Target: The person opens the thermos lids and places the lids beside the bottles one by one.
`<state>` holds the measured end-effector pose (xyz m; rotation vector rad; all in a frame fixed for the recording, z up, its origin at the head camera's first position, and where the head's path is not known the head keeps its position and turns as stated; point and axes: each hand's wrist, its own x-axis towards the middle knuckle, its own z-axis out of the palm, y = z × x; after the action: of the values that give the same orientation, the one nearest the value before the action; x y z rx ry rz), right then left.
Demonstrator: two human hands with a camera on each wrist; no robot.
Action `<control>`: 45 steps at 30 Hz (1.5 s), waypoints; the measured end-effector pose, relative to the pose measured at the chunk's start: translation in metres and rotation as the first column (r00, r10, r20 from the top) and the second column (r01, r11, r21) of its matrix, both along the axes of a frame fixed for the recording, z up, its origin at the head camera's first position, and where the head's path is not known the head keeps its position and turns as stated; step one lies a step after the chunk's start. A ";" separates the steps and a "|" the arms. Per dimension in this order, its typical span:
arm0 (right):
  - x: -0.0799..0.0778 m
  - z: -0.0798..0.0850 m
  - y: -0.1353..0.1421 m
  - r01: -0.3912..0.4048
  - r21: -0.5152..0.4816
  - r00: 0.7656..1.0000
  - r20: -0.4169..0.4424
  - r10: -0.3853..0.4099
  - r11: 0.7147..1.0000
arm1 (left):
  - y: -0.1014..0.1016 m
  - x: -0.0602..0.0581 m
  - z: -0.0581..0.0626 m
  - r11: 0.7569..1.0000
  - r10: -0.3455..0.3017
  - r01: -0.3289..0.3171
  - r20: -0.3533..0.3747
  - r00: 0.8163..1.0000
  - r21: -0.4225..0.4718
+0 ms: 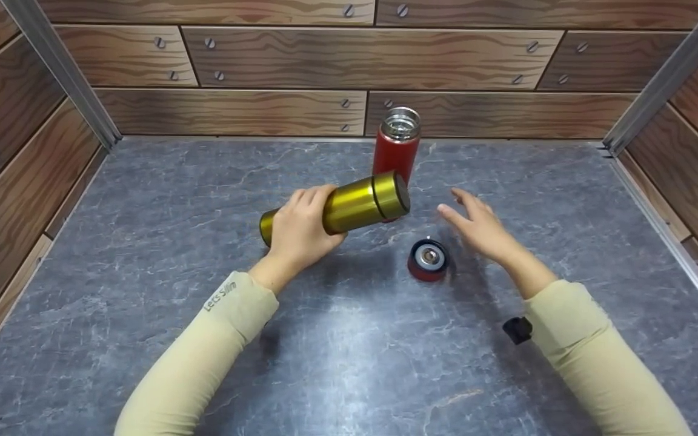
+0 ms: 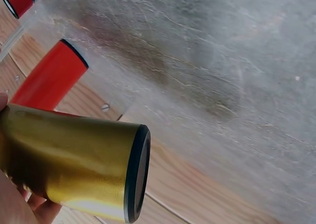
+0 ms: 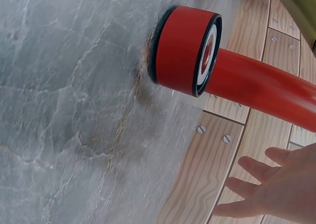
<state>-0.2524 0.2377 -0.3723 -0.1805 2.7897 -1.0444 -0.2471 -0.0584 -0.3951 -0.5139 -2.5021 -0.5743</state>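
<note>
My left hand [image 1: 302,233] grips a gold-green thermos flask [image 1: 355,207] around its body, tilted nearly level above the table, with its capped end toward the right. In the left wrist view the flask [image 2: 74,159] shows its dark-rimmed end. Behind it stands a red thermos flask [image 1: 395,154], upright, its steel mouth uncovered. A red lid [image 1: 428,260] rests on the table with its inner side up, between the two hands. My right hand [image 1: 479,229] hovers to the right of the lid, fingers spread, holding nothing; the right wrist view also shows these spread fingers [image 3: 247,187].
The grey marbled tabletop [image 1: 337,351] is bounded by wood-patterned panels [image 1: 373,57] at the back and sides. Metal corner posts [image 1: 64,72] stand at the back corners. A small black device [image 1: 517,330] sits at the right wrist.
</note>
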 end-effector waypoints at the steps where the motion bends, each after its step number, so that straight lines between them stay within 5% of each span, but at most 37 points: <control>1: 0.000 0.001 0.000 -0.002 -0.017 1.000 0.001 0.002 1.000 | 0.002 0.001 0.000 1.000 -0.006 0.006 -0.002 1.000 -0.005; 24: 0.006 0.028 -0.027 0.005 -0.285 1.000 0.009 -0.002 0.959 | 0.019 0.005 0.009 0.993 -0.048 0.042 -0.050 0.998 -0.110; 45: 0.011 0.034 -0.039 -0.032 -0.320 0.999 0.015 0.038 0.947 | 0.019 0.005 0.005 0.992 -0.052 0.045 -0.057 0.997 -0.122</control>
<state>-0.2413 0.1985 -0.3385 -0.2541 2.5692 -1.4762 -0.2420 -0.0393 -0.3906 -0.6301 -2.4830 -0.4210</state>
